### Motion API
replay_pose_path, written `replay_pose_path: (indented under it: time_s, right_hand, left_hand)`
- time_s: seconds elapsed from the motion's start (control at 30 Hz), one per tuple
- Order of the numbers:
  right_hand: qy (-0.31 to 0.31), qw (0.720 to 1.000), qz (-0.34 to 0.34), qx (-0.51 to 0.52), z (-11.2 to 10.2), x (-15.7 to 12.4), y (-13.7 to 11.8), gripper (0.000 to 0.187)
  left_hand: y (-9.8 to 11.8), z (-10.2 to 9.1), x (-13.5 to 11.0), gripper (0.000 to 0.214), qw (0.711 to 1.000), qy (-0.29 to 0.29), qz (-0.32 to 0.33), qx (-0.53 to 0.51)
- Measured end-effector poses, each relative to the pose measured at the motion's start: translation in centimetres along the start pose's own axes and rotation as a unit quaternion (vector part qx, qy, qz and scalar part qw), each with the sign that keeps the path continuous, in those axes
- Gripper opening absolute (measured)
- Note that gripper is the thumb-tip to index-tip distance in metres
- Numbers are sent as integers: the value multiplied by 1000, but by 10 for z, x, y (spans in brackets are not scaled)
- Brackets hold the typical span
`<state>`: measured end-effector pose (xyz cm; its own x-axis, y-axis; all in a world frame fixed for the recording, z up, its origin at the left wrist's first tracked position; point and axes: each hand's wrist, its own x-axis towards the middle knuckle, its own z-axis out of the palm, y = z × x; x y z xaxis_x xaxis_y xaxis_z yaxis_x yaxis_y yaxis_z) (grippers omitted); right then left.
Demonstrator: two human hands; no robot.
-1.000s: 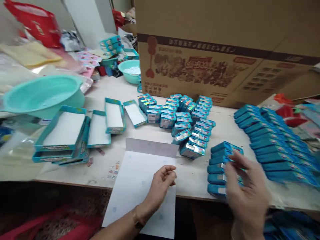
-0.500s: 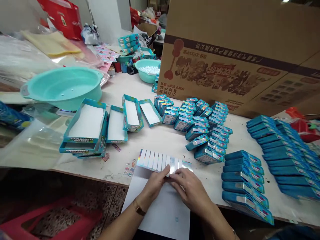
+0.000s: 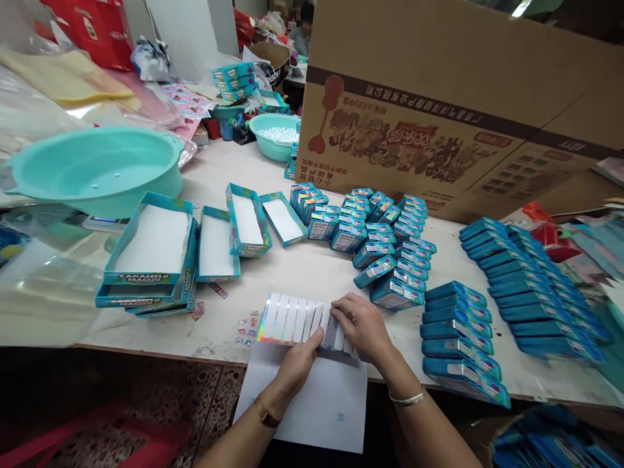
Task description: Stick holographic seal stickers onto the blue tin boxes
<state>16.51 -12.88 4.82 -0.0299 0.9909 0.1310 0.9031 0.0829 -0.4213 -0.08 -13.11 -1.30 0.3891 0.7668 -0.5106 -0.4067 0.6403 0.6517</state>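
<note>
Silver glints along the strip sheet (image 3: 288, 320) in your head view, which sits near the front edge of the tabletop (image 3: 307, 270). White paper (image 3: 302, 396) shows below it, reaching past that edge toward you. Bare tabletop opens just beyond the sheet, bounded on your left by white-lined trays (image 3: 142, 278) and farther off by standing blue packs (image 3: 397, 296). On your right, a row of blue packs (image 3: 461, 348) runs right up to the front edge, near your forearm; a tall carton (image 3: 429, 58) closes off the back.

Your left hand (image 3: 298, 363) grips the sheet's near edge, thumb on top, its other fingers mostly hidden. Your right hand (image 3: 359, 325) touches the sheet's right part, fingers bent and bunched almost together; you cannot tell from here whether a strip is pinched between them.
</note>
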Motion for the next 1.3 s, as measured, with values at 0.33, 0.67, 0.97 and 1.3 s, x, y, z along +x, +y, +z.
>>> replay_pose_path:
  time_s: [0.33,0.67,0.97,1.3]
  right_hand:
    - [144,986,-69,-42,15,-19,-5,21]
    - [225,974,-29,-5,-50,-30,-12,13]
    - [286,931,187,128,-136,-79,27,22]
    - [350,893,274,70,-140,-100,82,19]
  left_hand:
    - [-1,2,3,36,1000,-2,18,-25]
    - [13,12,-4,59,999,-35,-15,-11]
    - [22,120,-13,78,948,-279,-96,117]
    - [-24,225,27,37,939,-218,134,231]
